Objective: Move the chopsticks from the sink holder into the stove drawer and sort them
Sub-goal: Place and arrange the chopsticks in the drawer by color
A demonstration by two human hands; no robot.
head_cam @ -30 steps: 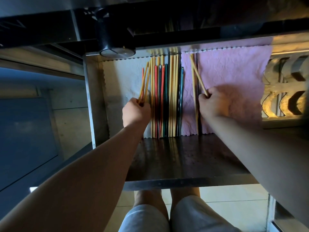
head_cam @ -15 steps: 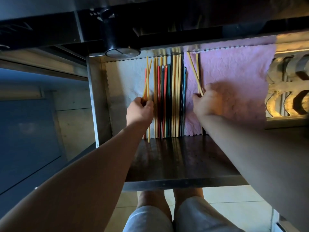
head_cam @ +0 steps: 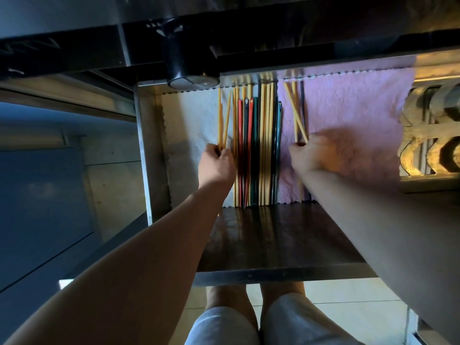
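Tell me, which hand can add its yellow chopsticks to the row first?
Probably the left hand: its yellow chopsticks nearly touch the row. The right hand's pair is crossed, farther off over the pink cloth.

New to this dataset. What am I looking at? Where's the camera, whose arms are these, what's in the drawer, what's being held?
There is no robot here. A person wears one wide-angle camera on the head, and it looks forward and down, so you see their own two arms reaching out and their knees at the bottom.

They stand over an open metal drawer under a stove knob. The drawer floor is lined with a white cloth on the left and a pink cloth on the right. Between them lies a row of chopsticks, yellow, red, dark and green, side by side.

The left hand grips a few yellow chopsticks beside the row. The right hand grips another yellow pair, crossed, over the pink cloth.
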